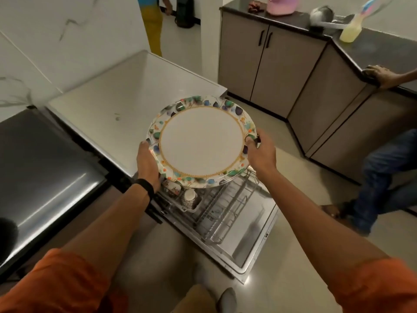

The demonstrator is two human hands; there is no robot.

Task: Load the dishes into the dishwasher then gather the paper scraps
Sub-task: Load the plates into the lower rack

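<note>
Tiled kitchen floor (282, 136), white counter (126, 98) upper left. Plate (200, 142) mid-frame above dishwasher rack (225, 213); left hand (147, 163), right hand (261, 152) clamp opposite rims.

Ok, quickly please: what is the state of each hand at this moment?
Left hand: holding the left rim of the floral-rimmed plate.
Right hand: holding the same plate's right rim.

Indoor light dim, warm yellowish cast throughout; source not in view. Long bright glare streak on dark brushed-steel countertop (45, 177) at left. Faint sheen on pale glossy floor tiles (282, 267). Round white plate with leaf-patterned rim (200, 143) evenly lit, sharpest item. Grey cabinet fronts (270, 64) lean, wide-angle bending. Orange fabric sleeves (56, 285) stretched, soft at bottom corners. Grey wire dishwasher rack (225, 213) slightly smeared. Blue denim jeans (383, 177) blurred at right edge.
</note>
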